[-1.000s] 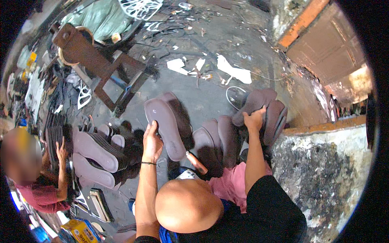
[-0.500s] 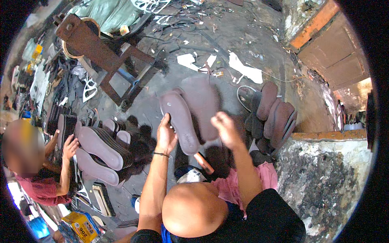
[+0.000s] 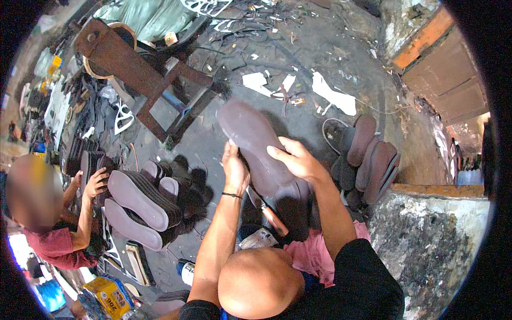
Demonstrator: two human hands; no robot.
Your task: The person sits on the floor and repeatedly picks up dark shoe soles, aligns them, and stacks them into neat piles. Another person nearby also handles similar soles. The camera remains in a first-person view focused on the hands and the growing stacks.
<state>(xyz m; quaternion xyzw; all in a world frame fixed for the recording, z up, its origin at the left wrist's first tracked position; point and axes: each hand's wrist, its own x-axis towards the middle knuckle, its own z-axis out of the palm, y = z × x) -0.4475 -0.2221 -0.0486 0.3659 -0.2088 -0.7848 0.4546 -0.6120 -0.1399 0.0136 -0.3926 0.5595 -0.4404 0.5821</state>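
L head cam, wide fisheye, downward

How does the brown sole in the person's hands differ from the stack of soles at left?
The sole is held between the left hand and right hand; the stack lies apart from both. The sole shows mainly one broad face, while the stack also shows many dark layered edges. Both are foot-shaped, with smooth upper faces.

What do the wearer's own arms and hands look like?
Short black sleeves leave the forearms bare. The left hand is ungloved, with a thin dark band at its wrist; the right hand is ungloved too, with no band visible.
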